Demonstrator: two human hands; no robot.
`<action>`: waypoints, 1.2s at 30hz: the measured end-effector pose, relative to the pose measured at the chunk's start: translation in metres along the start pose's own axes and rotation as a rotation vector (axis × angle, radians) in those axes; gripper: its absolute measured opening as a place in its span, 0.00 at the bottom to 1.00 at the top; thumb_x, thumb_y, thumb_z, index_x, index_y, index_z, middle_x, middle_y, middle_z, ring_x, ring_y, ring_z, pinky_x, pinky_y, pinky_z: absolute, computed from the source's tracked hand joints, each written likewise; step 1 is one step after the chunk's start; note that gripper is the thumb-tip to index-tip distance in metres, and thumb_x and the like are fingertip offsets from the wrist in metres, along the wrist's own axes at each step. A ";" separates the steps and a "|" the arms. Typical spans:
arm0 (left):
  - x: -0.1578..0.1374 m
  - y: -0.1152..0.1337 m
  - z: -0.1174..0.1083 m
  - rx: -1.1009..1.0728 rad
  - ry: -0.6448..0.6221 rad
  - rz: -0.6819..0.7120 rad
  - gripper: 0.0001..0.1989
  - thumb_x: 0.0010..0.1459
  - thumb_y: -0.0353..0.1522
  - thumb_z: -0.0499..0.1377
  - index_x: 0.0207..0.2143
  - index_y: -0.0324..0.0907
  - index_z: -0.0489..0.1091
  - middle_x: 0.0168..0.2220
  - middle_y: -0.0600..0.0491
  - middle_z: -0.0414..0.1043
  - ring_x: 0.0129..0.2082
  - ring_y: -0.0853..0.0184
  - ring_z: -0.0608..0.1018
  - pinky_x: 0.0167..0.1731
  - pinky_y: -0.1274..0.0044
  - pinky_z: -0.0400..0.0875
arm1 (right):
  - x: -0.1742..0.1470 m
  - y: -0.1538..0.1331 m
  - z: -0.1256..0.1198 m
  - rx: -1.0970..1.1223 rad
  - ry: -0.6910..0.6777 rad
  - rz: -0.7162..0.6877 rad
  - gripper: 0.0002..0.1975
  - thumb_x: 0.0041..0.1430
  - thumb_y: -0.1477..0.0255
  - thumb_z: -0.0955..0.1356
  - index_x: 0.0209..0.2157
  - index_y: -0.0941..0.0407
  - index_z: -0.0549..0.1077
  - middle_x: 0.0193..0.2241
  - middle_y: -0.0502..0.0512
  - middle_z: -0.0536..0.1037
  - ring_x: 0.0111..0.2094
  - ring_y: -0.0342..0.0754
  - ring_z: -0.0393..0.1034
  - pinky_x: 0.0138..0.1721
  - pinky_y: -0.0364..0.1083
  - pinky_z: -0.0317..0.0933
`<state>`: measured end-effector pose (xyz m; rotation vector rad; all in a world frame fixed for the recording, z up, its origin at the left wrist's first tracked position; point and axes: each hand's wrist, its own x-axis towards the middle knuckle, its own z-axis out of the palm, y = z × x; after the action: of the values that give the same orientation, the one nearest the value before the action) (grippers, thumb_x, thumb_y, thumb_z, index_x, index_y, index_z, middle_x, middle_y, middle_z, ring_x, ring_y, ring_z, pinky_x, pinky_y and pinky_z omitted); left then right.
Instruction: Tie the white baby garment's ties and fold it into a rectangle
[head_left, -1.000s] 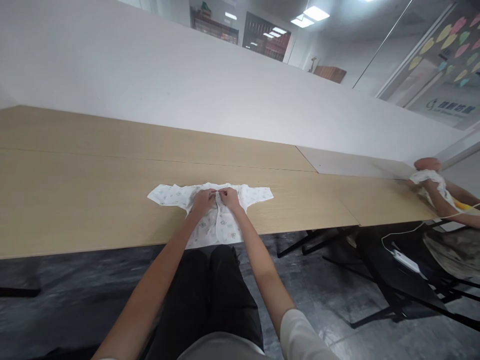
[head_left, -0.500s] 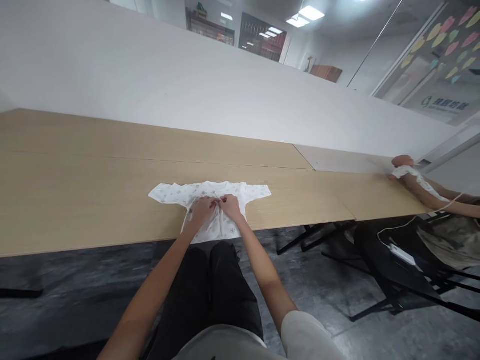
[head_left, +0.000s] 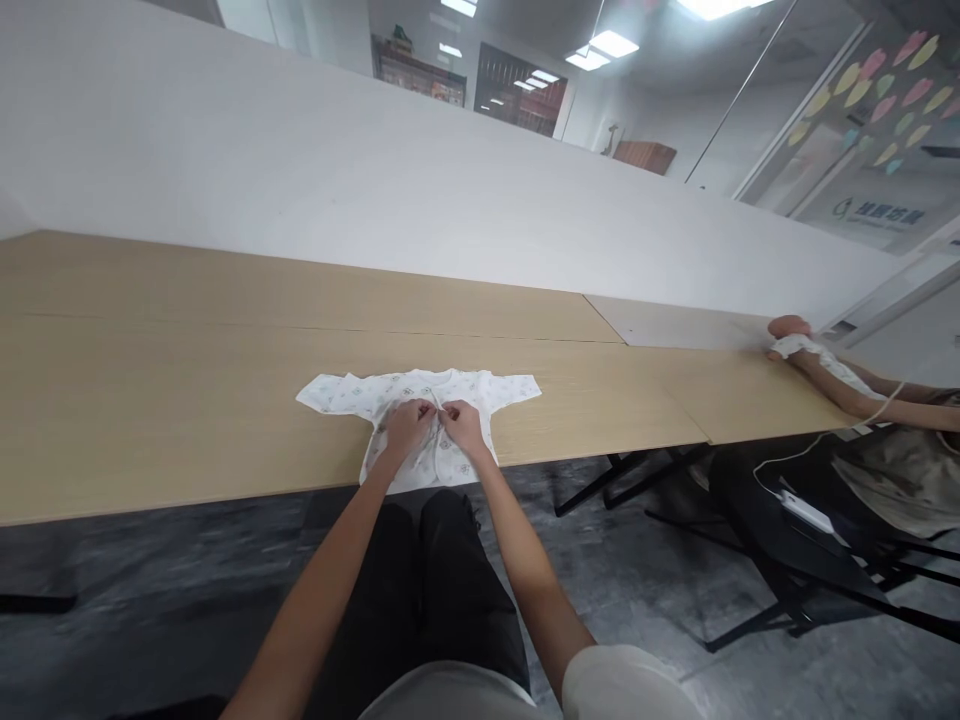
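A white baby shirt [head_left: 450, 465] with a small print lies spread on the wooden table, its sleeves stretched out to both sides and its lower hem at the front edge. My left hand [head_left: 407, 428] rests over the middle of its front, fingertips pinched on the opening. Close on the other side of that opening, my right hand [head_left: 463, 424] is pinched in the same way. The fingertips almost meet; whether they grip thin ties or the fabric edge is too small to tell. A thin strip hangs below my left fingers.
The long wooden table [head_left: 187, 400] runs along a white wall [head_left: 337, 190]. At its far right a co-worker's arms [head_left: 844, 392] reach over a doll [head_left: 789, 326] and white cloth. A black chair [head_left: 772, 520] with a white power strip [head_left: 808, 510] stands at the right.
My fingertips have drawn slightly apart at the shirt's front opening. The shirt lies in about the same place, and the view has tilted slightly.
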<state>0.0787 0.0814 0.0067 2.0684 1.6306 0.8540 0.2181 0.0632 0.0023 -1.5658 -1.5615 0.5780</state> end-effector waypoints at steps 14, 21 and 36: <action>-0.001 -0.003 -0.004 -0.157 -0.015 -0.003 0.16 0.57 0.42 0.51 0.36 0.45 0.76 0.36 0.50 0.80 0.37 0.61 0.78 0.40 0.73 0.66 | -0.004 -0.002 -0.003 0.104 -0.033 -0.027 0.11 0.59 0.69 0.65 0.33 0.56 0.80 0.27 0.50 0.79 0.28 0.44 0.70 0.34 0.40 0.62; 0.000 -0.008 0.000 -0.186 -0.017 0.002 0.17 0.57 0.43 0.52 0.36 0.45 0.77 0.36 0.50 0.80 0.36 0.61 0.78 0.38 0.73 0.67 | -0.002 -0.001 -0.004 0.062 -0.038 -0.065 0.13 0.60 0.70 0.63 0.29 0.57 0.79 0.23 0.48 0.76 0.26 0.43 0.67 0.32 0.39 0.60; -0.001 -0.006 -0.003 -0.205 -0.013 0.026 0.19 0.58 0.42 0.50 0.33 0.44 0.78 0.35 0.50 0.81 0.37 0.60 0.79 0.37 0.74 0.68 | 0.018 -0.005 -0.002 0.046 -0.100 0.029 0.03 0.52 0.74 0.71 0.26 0.56 0.78 0.24 0.51 0.80 0.27 0.44 0.74 0.32 0.40 0.64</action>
<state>0.0727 0.0817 0.0049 1.9531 1.4467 0.9706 0.2194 0.0792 0.0116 -1.5474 -1.5903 0.7130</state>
